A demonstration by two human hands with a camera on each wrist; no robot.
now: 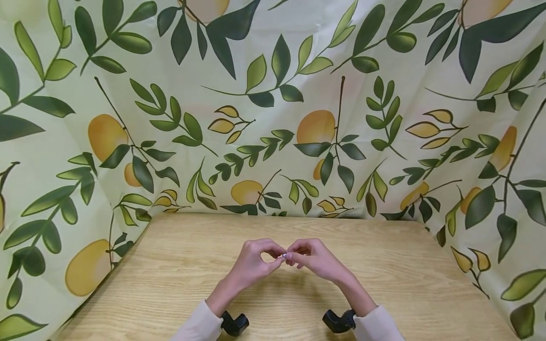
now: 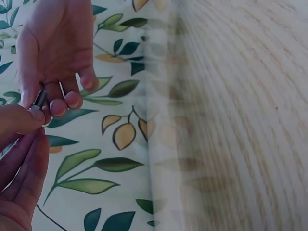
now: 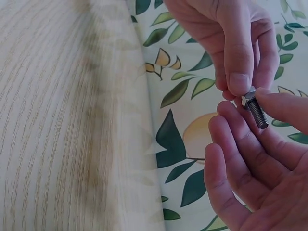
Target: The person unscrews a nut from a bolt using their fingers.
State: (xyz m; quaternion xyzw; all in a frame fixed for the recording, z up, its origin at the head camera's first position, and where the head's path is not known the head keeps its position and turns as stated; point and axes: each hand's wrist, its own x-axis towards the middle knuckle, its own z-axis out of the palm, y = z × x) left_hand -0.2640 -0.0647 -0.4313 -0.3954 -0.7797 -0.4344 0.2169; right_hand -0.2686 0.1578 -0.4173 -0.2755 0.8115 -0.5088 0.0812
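A small metal hex bolt point(image 3: 258, 114) is held between both hands above the wooden table. My left hand point(image 1: 256, 260) pinches its hexagonal head end between thumb and fingertips. The threaded shank points away from that grip, toward the palm of my right hand point(image 1: 317, 259). In the right wrist view, the right thumb point(image 3: 284, 107) comes up against the bolt near the head, with the index finger behind it. The other right fingers are loosely bent below. From the head view the bolt shows only as a tiny bright spot, mostly covered by fingertips.
A light wood-grain table point(image 1: 170, 265) lies under both hands. Around its back and sides hangs a pale cloth point(image 1: 273, 113) printed with leaves and orange fruit. Black wrist-worn devices point(image 1: 234, 324) sit at the cuffs of the light sleeves point(image 1: 200, 324).
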